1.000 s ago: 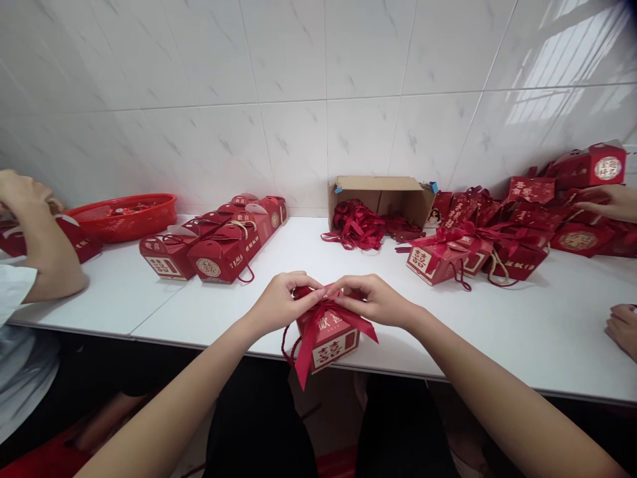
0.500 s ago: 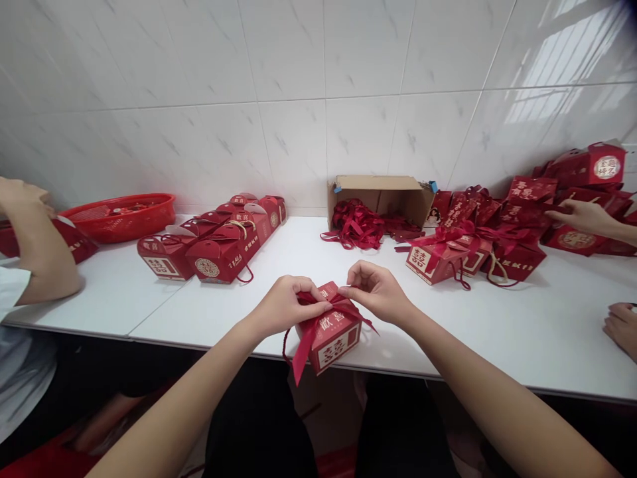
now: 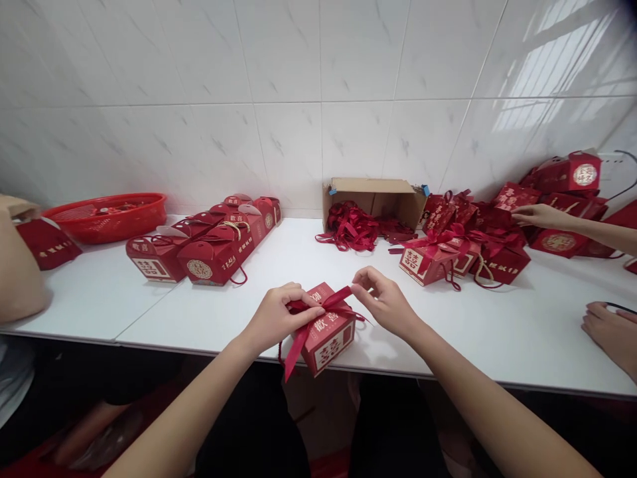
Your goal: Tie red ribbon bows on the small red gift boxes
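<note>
A small red gift box (image 3: 329, 326) with white and gold lettering stands at the table's front edge, just before me. Across its top runs a dark red ribbon (image 3: 297, 348), one tail hanging down the box's near left side. My left hand (image 3: 284, 311) pinches the ribbon at the middle of the lid, thumb pressed along it. On the right, my right hand (image 3: 381, 299) grips a raised end of the same ribbon between thumb and fingers, pulled up and away from the lid. A dark red cord shows at the box's left side.
Rows of red gift boxes (image 3: 212, 255) stand left of centre, beside a red plastic basket (image 3: 107, 229). A cardboard box (image 3: 411, 199) holds loose ribbons (image 3: 354, 226) by the wall. Ribbon-tied boxes (image 3: 423, 262) are grouped at right, where another person's hand (image 3: 540, 217) reaches in.
My right hand has drawn its ribbon end up and to the right, lengthening the raised strip. My left hand stays on the lid. The view has shifted slightly rightward.
</note>
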`<action>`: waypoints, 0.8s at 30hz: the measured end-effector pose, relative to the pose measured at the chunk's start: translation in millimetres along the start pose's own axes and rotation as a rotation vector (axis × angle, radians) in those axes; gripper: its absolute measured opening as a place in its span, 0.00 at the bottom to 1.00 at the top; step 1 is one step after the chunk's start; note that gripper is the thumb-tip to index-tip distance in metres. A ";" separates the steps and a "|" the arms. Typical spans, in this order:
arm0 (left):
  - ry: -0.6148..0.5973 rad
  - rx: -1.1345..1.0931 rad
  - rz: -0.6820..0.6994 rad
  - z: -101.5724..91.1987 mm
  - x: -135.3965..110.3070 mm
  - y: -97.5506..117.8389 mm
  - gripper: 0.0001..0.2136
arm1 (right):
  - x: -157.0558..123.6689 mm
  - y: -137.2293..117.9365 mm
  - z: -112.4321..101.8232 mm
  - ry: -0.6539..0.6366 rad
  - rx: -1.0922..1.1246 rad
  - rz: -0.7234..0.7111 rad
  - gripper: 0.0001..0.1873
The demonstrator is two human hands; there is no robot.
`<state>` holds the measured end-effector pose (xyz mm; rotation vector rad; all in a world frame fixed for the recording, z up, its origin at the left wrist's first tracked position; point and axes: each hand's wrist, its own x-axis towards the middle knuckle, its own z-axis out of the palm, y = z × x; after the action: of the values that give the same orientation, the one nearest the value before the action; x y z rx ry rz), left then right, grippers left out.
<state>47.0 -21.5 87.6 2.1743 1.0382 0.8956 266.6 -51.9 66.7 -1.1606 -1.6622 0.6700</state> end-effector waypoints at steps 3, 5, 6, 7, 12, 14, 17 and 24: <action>0.133 -0.068 0.006 10.3 -4.4 -1.8 0.09 | -25.0 1.9 4.6 -0.141 -0.052 -0.069 0.31; 0.259 -0.101 0.012 20.6 -3.8 -2.1 0.10 | -39.4 5.0 15.7 -0.150 -0.173 -0.142 0.50; 0.323 -0.104 0.015 26.4 -2.7 -2.2 0.11 | -43.9 7.0 22.3 -0.093 -0.232 -0.166 0.52; 0.375 -0.117 0.019 32.3 -1.6 -2.6 0.13 | -46.3 9.0 28.5 -0.034 -0.289 -0.194 0.52; 0.357 -0.337 0.055 57.7 -4.9 -14.9 0.33 | -26.6 22.9 36.2 0.087 -0.511 -0.322 0.32; 0.348 -0.272 0.037 65.0 -11.5 -24.4 0.35 | -9.8 34.0 25.9 0.119 -0.570 -0.284 0.31; 0.304 -0.073 -0.029 73.3 -21.0 -37.8 0.33 | 16.5 59.0 0.0 0.190 -0.728 -0.164 0.31; 0.198 0.205 0.005 84.2 -24.6 -47.2 0.17 | 38.3 115.1 -59.3 0.488 -0.924 0.042 0.30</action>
<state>78.5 -32.7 -6.2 2.2905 1.2695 1.0644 362.3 23.7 8.6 -1.8110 -1.5207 -0.4227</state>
